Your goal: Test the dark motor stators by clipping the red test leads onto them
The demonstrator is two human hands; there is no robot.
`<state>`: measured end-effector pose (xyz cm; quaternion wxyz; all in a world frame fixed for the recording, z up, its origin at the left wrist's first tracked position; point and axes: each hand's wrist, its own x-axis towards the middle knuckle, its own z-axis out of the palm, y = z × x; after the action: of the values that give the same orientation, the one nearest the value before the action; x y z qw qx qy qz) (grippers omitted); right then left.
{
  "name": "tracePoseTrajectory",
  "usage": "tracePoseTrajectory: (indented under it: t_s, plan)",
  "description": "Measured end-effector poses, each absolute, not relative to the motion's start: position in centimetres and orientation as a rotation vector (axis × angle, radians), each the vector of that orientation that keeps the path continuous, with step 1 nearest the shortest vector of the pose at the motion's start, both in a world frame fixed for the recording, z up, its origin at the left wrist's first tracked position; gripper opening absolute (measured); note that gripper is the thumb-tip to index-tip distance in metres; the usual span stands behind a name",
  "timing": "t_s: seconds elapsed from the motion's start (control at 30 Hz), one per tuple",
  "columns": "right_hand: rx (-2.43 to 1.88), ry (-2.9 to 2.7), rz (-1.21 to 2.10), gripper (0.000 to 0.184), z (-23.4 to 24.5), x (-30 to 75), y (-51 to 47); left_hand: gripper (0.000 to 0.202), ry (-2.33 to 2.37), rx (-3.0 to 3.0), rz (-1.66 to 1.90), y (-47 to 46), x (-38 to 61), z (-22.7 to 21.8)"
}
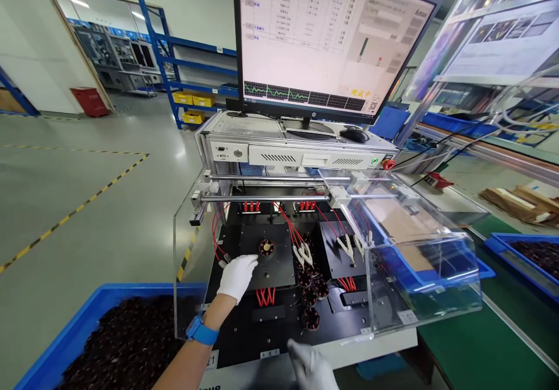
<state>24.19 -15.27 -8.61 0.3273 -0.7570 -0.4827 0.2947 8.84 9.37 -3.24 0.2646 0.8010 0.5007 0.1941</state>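
My left hand (237,277), in a white glove, is over the left side of the left black test plate (248,233). Its fingers are bent together; whatever they grip is hidden. Two grey clip ends (223,261) on red wires show right against it. On the plate, just beyond the fingertips, sits a small round wound motor stator (266,248) with dark teeth and copper windings. My right hand (311,368), gloved too and smeared by motion, is at the front edge of the machine. Several similar stators (310,319) lie in the middle channel, beneath white clips (303,255) on red wires.
A blue bin (98,305) full of dark parts stands at lower left. A clear hinged cover (421,285) is over the right side, above another plate (338,262). Metal rails (266,198) cross behind the plates. A monitor (323,46) stands above; a red stop button (388,164) is below it.
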Motion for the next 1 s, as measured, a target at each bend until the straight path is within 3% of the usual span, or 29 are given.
tracePoseTrajectory:
  t_s: [0.17,0.3,0.4,0.53,1.0]
  plan:
    - [-1.852,-1.343,0.247,0.037,-3.3,24.3,-4.2,0.026,1.465,2.273,0.518,8.5,7.8,-2.1]
    - [-2.048,-1.388,0.013,0.035,1.0,25.8,2.7,0.029,1.504,2.292,0.875,7.3,8.2,-1.6]
    - [-2.226,-1.482,0.169,0.04,1.0,25.9,5.3,0.037,1.309,2.355,1.006,6.7,10.1,-2.2]
    - [-2.23,-1.411,0.371,0.036,-1.6,25.7,5.7,0.048,1.287,2.255,0.877,7.0,12.5,-4.4]
    - [-1.968,-1.052,0.622,0.037,-7.4,26.2,4.9,0.016,1.25,2.105,1.138,8.3,13.3,-6.2]
